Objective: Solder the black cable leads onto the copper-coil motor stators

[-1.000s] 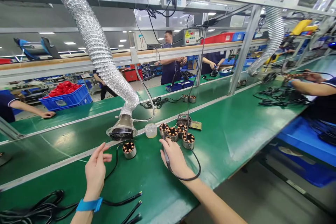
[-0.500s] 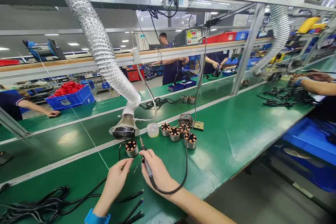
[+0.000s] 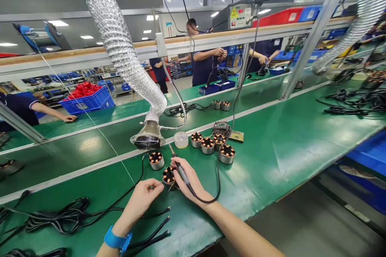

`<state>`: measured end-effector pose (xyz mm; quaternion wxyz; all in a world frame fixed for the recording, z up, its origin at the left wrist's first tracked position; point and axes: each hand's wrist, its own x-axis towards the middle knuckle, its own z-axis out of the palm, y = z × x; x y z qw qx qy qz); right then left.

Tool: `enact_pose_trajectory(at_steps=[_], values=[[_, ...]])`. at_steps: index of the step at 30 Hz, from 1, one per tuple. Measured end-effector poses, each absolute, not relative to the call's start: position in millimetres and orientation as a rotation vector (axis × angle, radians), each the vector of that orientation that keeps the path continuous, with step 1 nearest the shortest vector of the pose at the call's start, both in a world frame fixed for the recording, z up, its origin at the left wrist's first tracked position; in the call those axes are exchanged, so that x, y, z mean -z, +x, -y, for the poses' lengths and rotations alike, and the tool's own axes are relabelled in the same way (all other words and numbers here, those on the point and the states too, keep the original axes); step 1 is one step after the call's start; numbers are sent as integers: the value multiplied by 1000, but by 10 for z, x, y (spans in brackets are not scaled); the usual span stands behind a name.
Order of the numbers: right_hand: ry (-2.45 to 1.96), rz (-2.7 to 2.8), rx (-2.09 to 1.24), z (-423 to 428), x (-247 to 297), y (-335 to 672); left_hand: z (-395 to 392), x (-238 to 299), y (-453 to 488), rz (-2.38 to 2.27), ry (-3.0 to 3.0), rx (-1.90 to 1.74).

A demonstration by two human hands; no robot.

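My right hand (image 3: 188,178) is closed round a soldering iron (image 3: 182,174), its tip pointing up and away. A motor stator with copper windings (image 3: 168,175) sits between my hands, its right side partly hidden by my right fingers, which appear to touch it. The fingers of my left hand (image 3: 146,196) are pinched at the stator's left edge. A thin solder wire (image 3: 116,152) runs down to this hand from a spool (image 3: 39,35) on the shelf. Just beyond, another stator (image 3: 156,160) stands upright with a black cable (image 3: 141,172) beside it.
Several stators (image 3: 207,145) stand right of a clear round tub (image 3: 181,139), near an iron stand (image 3: 221,128). A fume hose (image 3: 120,44) hangs down to its hood (image 3: 147,135). Black cables (image 3: 60,217) lie at left. Co-workers stand across the bench (image 3: 271,136).
A stator now shows between my hands, where the right hand covered it before. My left hand has moved closer to it. The view has tilted down.
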<state>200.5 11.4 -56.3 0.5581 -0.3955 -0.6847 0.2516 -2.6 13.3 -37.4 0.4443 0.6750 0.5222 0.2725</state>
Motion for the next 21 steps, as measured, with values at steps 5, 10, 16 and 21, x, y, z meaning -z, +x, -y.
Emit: enact_pose_trajectory(at_steps=[5,10,16,21], values=[[-936,1633,-536,-100,593,2005,-137,357,-115,-1278,1529,-685],[-982,1634,-496,-23,606,1995,-177,305,-104,-1205,1164,-784],[-1019,1630,-517,-25,622,1963,-211,133,-111,-1128,1191,-791],[-1006,1659,-568,-57,632,1934,-206,165,-110,-1109,1179,-819]])
